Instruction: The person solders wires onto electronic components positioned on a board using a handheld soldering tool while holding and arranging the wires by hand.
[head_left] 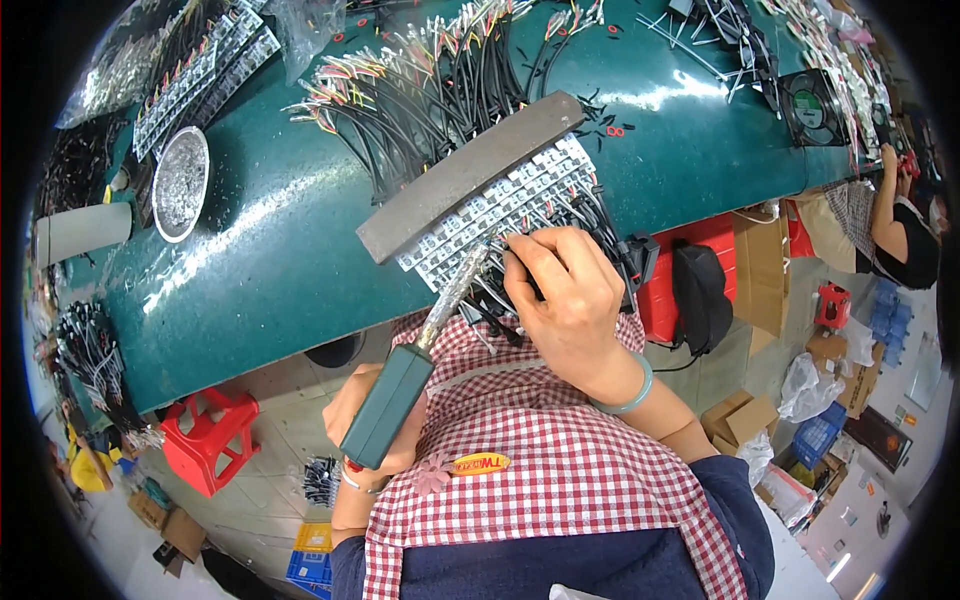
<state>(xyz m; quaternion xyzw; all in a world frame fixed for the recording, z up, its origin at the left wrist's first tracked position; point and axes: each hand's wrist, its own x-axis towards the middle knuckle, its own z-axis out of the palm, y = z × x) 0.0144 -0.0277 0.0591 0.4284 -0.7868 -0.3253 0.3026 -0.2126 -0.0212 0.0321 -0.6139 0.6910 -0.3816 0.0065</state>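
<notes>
My left hand (344,412) is wrapped around the dark green handle of a soldering iron (388,408). Its silvery shaft points up and right, the tip at the near rows of a white panel of small circuit boards (520,198). Close by that tip, my right hand (572,300) pinches with thumb and forefinger at the panel; a thin wire seems to be between them, mostly hidden. Across the panel's far side lies a long grey bar (470,178). Black cables with stripped coloured ends (440,85) fan out beyond it, and more black cables hang from the near edge.
On the green table (290,255), a metal bowl of shiny scraps (181,185) stands left, beside a whitish cylinder (85,233). Cable bundles (95,360) lie at the left edge. A small black fan (811,108) stands right. Red stools (212,440) are below; a co-worker's arm (888,205) shows far right.
</notes>
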